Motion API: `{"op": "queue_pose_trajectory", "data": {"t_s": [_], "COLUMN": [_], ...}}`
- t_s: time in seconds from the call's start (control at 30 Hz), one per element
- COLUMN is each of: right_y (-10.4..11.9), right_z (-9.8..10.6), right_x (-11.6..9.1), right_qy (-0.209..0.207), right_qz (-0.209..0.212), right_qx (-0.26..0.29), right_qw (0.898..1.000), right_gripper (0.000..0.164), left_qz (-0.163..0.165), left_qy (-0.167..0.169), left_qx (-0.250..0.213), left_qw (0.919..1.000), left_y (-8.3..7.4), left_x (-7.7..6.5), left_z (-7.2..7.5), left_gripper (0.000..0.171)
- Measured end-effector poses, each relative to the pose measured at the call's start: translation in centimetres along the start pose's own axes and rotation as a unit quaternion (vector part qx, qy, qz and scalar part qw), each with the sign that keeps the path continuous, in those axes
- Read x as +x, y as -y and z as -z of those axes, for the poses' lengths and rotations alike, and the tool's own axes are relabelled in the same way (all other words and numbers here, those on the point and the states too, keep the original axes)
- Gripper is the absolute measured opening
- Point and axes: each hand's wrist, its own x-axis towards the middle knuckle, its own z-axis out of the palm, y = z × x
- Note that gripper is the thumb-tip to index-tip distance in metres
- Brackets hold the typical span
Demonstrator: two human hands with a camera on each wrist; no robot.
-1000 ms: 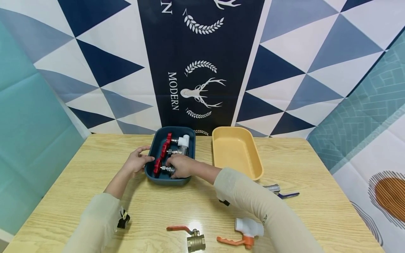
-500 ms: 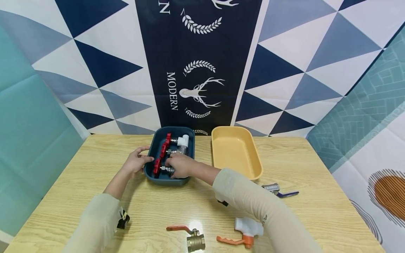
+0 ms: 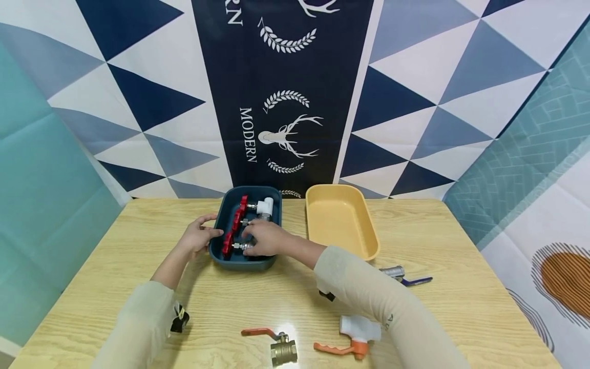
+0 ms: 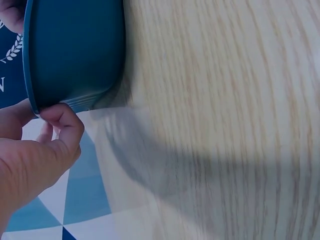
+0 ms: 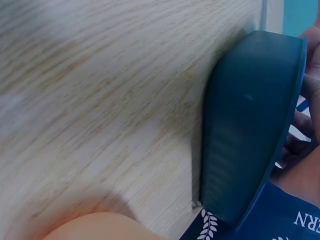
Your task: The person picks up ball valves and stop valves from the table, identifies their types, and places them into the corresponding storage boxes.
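A dark blue plastic bin [image 3: 246,265] stands at the back of the table. In it lie three valves in a row with red handwheels to the left: a white-bodied valve [image 3: 265,207] farthest back, a metal valve [image 3: 246,222] in the middle and another metal valve [image 3: 240,246] in front. My left hand [image 4: 42,155] pinches the bin's left rim between thumb and fingers. Over the front valve, inside the bin, is my right hand [image 3: 266,239], its thumb and fingers spread apart. It covers part of the front and middle valve bodies. The bin's wall hides most fingertips in the right wrist view.
A yellow bin [image 3: 341,220] stands right of the blue one. Near the front lie a brass valve [image 3: 283,351] with a red lever and a white valve [image 3: 359,328] with an orange lever. A metal valve [image 3: 394,271] with a blue lever lies partly behind the right sleeve.
My right hand has lifted slightly off the front valve, and its fingers have loosened. The left hand keeps its place on the rim. The head view has shifted a little.
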Motion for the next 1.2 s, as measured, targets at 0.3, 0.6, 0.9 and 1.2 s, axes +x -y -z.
{"op": "queue_pose_trajectory", "data": {"t_s": [0.3,0.6,0.9,1.2], "right_y": [-0.7,-1.5,-2.2,-3.3], "right_z": [0.5,1.4,2.8,4.2], "right_x": [-1.3,-2.6,-4.2,-6.5], "right_qy": [-0.039,-0.069,-0.077,-0.088], "right_qz": [-0.002,-0.011,-0.020,-0.042], "right_qx": [0.089,0.161,0.200,0.194], "right_qw": [0.995,0.984,0.976,0.976], "right_gripper": [0.039,0.035,0.036,0.038], "left_qz": [-0.002,-0.018,-0.047,-0.082], "left_qy": [-0.009,-0.052,-0.077,-0.055], "left_qx": [0.024,0.074,0.084,0.066], "left_qw": [0.9997,0.9957,0.9924,0.9929], "left_y": [-0.6,-1.6,-3.2,-4.4], "left_x": [-0.7,-1.2,-1.9,-2.1], "left_z": [-0.6,-0.2,-0.1,-0.9], "left_gripper": [0.061,0.062,0.059,0.060]}}
